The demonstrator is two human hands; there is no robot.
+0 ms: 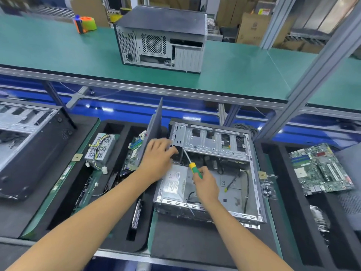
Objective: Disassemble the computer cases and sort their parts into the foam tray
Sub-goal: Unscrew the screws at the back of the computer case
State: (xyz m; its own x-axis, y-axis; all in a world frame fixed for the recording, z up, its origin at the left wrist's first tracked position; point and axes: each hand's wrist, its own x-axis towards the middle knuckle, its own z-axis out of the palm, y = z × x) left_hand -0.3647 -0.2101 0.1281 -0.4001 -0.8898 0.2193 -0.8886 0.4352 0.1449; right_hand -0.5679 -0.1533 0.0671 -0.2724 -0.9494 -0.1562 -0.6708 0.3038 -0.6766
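An open computer case (218, 153) lies in front of me with its bare metal inside facing up and a power supply (173, 182) in its near left corner. My left hand (158, 159) reaches over the case's left edge, fingers curled at the drive cage, beside an upright dark side panel (154, 130); what the fingers hold is hidden. My right hand (205, 184) grips a yellow and green screwdriver (192, 165), its shaft pointing up-left into the case. The black foam tray (117, 194) on the left holds a power supply unit (100, 149) and a motherboard (132, 155).
Another open case (29, 145) lies at far left. A second foam tray (293, 212) on the right carries a motherboard (320, 169), with a bag of screws (268, 186) beside it. A closed case (162, 40) and tape rolls (86, 24) stand on the green shelf above.
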